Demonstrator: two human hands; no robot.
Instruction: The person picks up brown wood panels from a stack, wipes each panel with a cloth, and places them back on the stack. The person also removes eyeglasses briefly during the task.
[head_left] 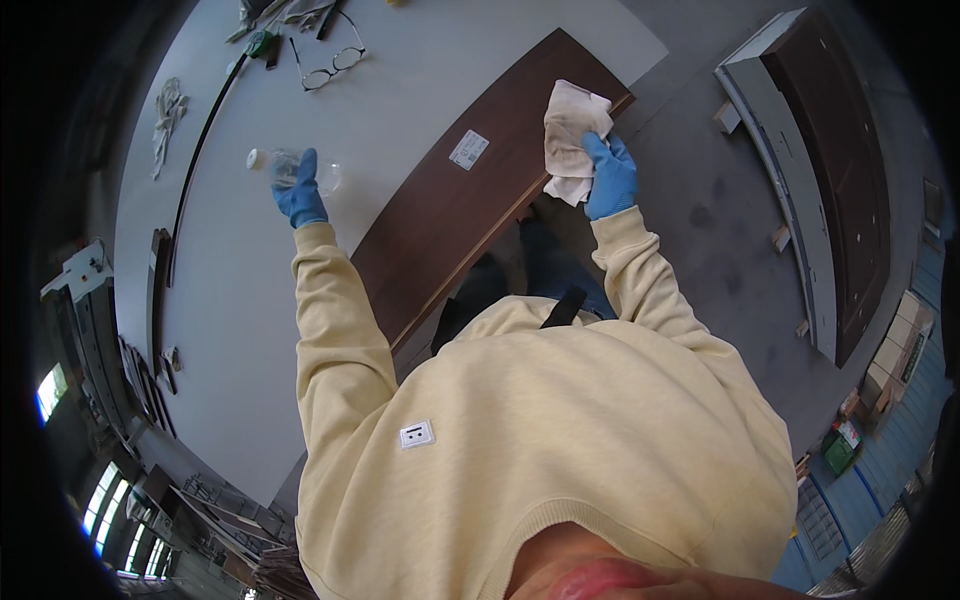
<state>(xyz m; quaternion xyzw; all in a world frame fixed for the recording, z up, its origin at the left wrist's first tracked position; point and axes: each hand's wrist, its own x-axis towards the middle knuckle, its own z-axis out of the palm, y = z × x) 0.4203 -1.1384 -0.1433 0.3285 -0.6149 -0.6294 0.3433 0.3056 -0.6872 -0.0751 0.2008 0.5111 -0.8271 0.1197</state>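
In a blue glove, my left hand (300, 196) is closed round a clear plastic bottle (286, 166) with a white cap, tilted on its side above the pale table. My right hand (612, 178), gloved in blue too, grips a folded whitish cloth (574, 135) by its edge. The cloth lies over the right end of a dark brown wooden panel (500, 190). A white label (469, 150) is stuck on the panel's face. The panel rests across the table's near edge, between my two arms.
Glasses (332, 66) lie on the pale table (230, 330) at the far side, with pale gloves (168, 120) at the left. A dark strip (205, 150) and brown wood pieces (158, 290) lie along the left. Dark door-like panels (840, 180) stand on blocks at right.
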